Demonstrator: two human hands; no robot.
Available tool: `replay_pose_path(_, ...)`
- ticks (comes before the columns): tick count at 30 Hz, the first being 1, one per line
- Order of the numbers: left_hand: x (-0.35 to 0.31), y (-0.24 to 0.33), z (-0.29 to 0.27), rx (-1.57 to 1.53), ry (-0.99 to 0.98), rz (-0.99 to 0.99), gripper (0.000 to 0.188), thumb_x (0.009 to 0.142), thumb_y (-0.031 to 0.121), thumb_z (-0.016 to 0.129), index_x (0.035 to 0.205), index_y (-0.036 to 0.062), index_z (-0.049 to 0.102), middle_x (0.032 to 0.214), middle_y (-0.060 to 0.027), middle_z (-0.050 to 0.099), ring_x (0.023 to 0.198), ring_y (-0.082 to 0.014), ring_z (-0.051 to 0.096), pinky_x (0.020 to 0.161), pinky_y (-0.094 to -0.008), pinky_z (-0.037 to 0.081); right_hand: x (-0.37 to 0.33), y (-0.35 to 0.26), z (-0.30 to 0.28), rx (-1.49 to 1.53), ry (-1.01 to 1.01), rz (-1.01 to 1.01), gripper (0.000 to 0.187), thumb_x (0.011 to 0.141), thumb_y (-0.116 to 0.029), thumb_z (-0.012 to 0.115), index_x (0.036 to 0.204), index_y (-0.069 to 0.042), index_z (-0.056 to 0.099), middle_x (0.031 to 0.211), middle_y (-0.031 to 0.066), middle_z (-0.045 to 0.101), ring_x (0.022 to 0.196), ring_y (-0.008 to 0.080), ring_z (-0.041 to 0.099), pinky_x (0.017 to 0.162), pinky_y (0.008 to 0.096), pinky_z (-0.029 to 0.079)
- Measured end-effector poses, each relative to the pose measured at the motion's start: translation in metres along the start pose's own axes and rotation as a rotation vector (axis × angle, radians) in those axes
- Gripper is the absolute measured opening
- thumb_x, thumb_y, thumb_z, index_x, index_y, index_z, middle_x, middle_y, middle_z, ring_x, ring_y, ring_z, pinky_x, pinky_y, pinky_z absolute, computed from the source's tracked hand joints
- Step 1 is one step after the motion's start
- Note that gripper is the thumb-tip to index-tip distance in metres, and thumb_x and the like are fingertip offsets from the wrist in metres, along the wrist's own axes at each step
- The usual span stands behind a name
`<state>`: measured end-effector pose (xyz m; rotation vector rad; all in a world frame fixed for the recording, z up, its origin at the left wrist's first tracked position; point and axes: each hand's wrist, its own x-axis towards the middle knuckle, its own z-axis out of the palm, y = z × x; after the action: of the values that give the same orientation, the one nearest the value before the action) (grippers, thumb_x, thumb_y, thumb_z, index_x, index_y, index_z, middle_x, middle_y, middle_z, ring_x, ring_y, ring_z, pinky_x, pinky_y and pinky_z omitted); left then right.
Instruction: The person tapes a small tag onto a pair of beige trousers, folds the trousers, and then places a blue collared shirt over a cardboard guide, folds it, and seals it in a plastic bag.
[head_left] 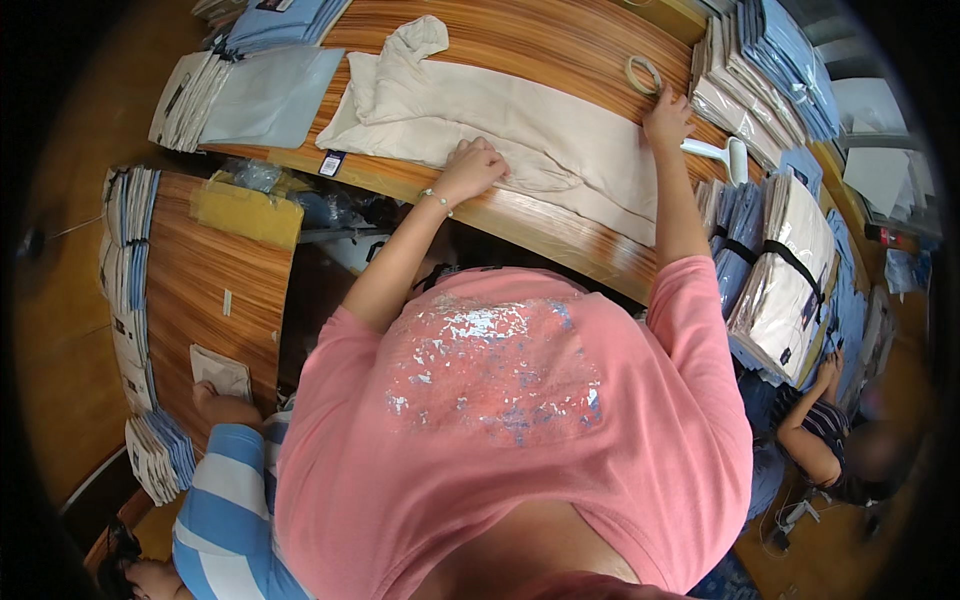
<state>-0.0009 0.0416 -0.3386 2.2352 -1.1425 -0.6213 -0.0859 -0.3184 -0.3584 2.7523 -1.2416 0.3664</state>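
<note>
Creased cream garment (570,125); left hand (475,168) curled (grip unclear), right hand (668,121) spread, seemingly empty.

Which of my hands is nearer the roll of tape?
Right. Your right hand is just this side of the tape roll; your left hand is well to its left, at the beige garment.

Cream garment (580,125) — long, flat, creased
</note>
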Motion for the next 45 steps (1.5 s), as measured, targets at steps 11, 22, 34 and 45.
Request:
replay_pose_path(11, 0.020, 0.000, 0.010, 0.180, -0.055, -0.045, 0.024, 0.081, 0.037, 0.055, 0.082, 0.0181, 0.069, 0.103, -0.0032, 0.053, 0.105, -0.0284, 0.042, 0.087, -0.0450, 0.031, -0.134, -0.079, -0.061, 1.061, -0.104, -0.380, 0.023, 0.073, -0.002, 0.058, 0.095, -0.003, 0.062, 0.091, 0.0158, 0.058, 0.092, 0.0329, 0.054, 0.082, 0.0388, 0.044)
replay_pose_path(22, 0.024, 0.008, 0.013, 0.352, -0.037, 0.001, 0.022, 0.078, 0.034, 0.058, 0.081, 0.0151, 0.068, 0.101, -0.0040, 0.053, 0.104, -0.0258, 0.043, 0.084, -0.0435, 0.031, -0.189, -0.081, -0.031, 0.839, -0.082, -0.778, 0.021, 0.073, -0.007, 0.060, 0.094, -0.008, 0.067, 0.101, 0.0076, 0.059, 0.098, 0.0260, 0.052, 0.085, 0.0376, 0.040)
replay_pose_path(34, 0.018, 0.013, 0.024, 0.257, 0.169, -0.056, 0.026, 0.068, 0.032, 0.073, 0.085, 0.0168, 0.060, 0.104, -0.0031, 0.052, 0.105, -0.0266, 0.045, 0.082, -0.0474, 0.033, -0.191, -0.081, -0.032, 0.835, -0.072, -0.737, 0.023, 0.075, -0.007, 0.060, 0.098, -0.008, 0.066, 0.103, 0.0084, 0.058, 0.099, 0.0264, 0.052, 0.087, 0.0383, 0.040)
replay_pose_path(45, 0.035, -0.008, 0.016, 0.235, 0.012, -0.117, 0.047, 0.061, 0.044, 0.077, 0.091, 0.0178, 0.052, 0.105, -0.0028, 0.049, 0.107, -0.0283, 0.045, 0.083, -0.0495, 0.035, -0.191, -0.080, -0.034, 0.835, -0.102, -0.740, 0.022, 0.077, -0.008, 0.058, 0.099, -0.008, 0.065, 0.103, 0.0089, 0.058, 0.099, 0.0275, 0.051, 0.087, 0.0391, 0.040)
